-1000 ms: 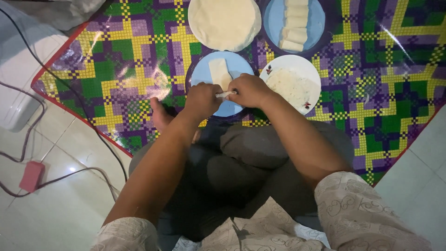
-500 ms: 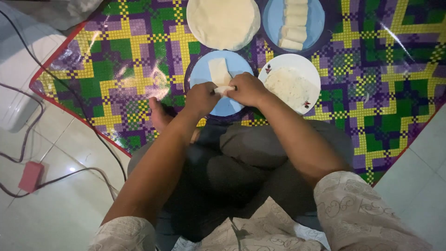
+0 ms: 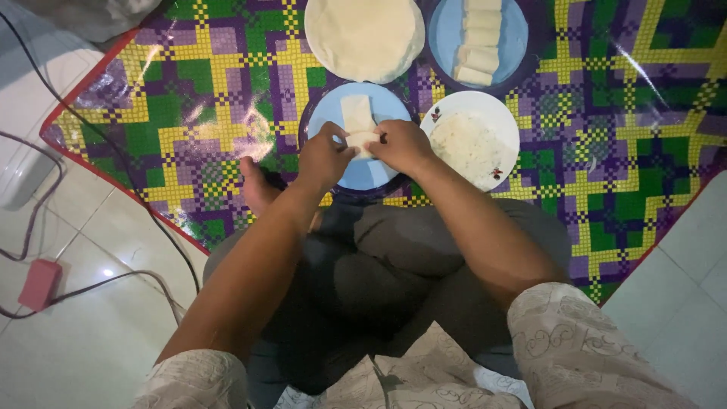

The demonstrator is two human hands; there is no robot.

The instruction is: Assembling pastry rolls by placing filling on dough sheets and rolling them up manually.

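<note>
Sitting cross-legged on a chequered green, purple and yellow mat (image 3: 189,113), a person works over a blue plate (image 3: 322,121) just ahead of the knees; on it lies a pale folded wrapper (image 3: 356,113), long axis running away from the body, near end at the fingertips. Left hand (image 3: 324,157) pinches the wrapper's near left edge; right hand (image 3: 403,145) pinches the near right edge; both are closed on it, thumbs meeting almost at the middle, neither hand plainly nearer. Beyond the plate: a round stack of flat wrappers (image 3: 363,38), cut off by the top edge; to its right a second blue plate (image 3: 515,38) bearing finished rolls (image 3: 475,57) laid side by side, also partly cut off. Right of the hands, close by: a white plate (image 3: 509,129) of pale filling (image 3: 466,144), possibly shredded, too blurred to name. What sits inside the fold is hidden under the fingers. Left on the tiled floor (image 3: 91,326): a cable (image 3: 113,279) and a small red box (image 3: 39,284).
</note>
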